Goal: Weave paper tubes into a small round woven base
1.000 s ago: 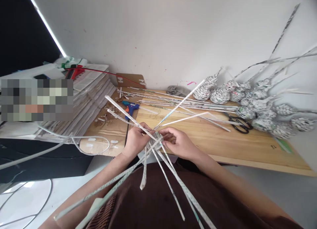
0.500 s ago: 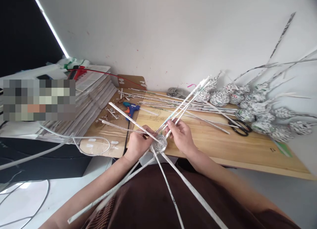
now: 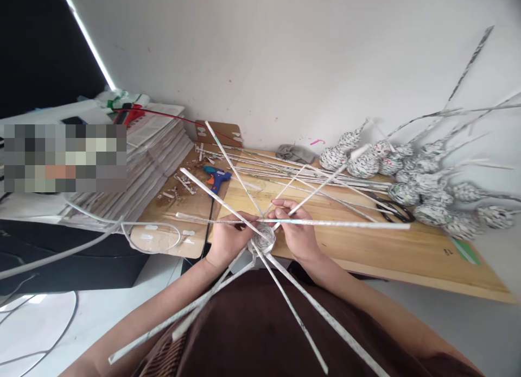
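Note:
A small round weave of rolled paper (image 3: 262,239) hangs between my hands above the table's front edge, with several long paper rods fanning out from it. My left hand (image 3: 231,237) is closed on the weave's left rim. My right hand (image 3: 296,229) pinches a paper rod (image 3: 358,224) at the weave's upper right; this rod lies nearly level and points right. Another rod (image 3: 319,189) slants up behind my right fingers. Toward my lap run more rods (image 3: 321,306), and one (image 3: 222,195) crosses over my left fingers.
Loose paper rods (image 3: 280,173) lie along the back of the wooden table (image 3: 366,246). A blue glue gun (image 3: 218,180) rests at left, near a stack of newspapers (image 3: 163,149). Black-handled scissors (image 3: 394,211) and several woven paper gourds (image 3: 435,214) are at right.
The rods that stood bunched toward the upper right have spread apart. One has swung down to lie level to the right; another now points up left. My left hand stays at the weave.

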Demonstrator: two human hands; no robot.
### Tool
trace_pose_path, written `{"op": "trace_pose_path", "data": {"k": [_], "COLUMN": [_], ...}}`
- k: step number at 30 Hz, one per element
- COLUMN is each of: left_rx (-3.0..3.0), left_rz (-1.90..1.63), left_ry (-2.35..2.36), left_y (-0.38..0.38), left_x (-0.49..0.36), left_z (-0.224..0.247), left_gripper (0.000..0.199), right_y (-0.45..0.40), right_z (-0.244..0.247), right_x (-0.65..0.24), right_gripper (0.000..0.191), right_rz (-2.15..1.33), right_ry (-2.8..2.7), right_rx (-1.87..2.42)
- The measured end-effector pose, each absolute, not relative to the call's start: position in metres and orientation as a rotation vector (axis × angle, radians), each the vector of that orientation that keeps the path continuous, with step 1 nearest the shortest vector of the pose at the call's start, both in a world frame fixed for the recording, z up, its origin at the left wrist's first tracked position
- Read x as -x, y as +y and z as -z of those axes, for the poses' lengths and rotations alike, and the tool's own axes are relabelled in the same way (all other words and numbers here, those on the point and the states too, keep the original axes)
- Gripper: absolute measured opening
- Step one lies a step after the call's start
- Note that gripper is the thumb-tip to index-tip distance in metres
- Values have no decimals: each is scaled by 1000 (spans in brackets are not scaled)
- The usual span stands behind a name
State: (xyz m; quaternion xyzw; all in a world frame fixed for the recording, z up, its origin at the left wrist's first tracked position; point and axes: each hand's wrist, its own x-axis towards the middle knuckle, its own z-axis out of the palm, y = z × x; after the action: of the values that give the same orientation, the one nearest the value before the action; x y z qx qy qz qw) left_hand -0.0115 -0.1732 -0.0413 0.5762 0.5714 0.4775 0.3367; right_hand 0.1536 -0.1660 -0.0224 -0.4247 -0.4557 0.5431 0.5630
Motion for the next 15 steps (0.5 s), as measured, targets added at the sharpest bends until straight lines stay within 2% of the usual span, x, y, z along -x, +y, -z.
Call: {"op": "trace_pose_path", "data": {"k": [4, 8, 11, 15], "left_rx": [-1329, -1338, -1440, -1495], "left_rz": [-1243, -1209, -1183, -1205], "left_ry": [1475, 1488, 1544, 1561], "left_y": [-169, -166, -166, -169], "left_x": [14, 16, 17, 17], "left_z": [46, 47, 50, 52], "left_gripper": [21, 20, 19, 19], "right_y": [-173, -183, -185, -180], "right_z": [27, 28, 32, 38], "right_x": [-163, -174, -176, -171], "right_gripper": [27, 14, 19, 22], "right_rz": [-1313, -1097, -1044, -1259], "right_ry": [-890, -1297, -1565, -1278], "right_rx": [951, 912, 918, 1046]}}
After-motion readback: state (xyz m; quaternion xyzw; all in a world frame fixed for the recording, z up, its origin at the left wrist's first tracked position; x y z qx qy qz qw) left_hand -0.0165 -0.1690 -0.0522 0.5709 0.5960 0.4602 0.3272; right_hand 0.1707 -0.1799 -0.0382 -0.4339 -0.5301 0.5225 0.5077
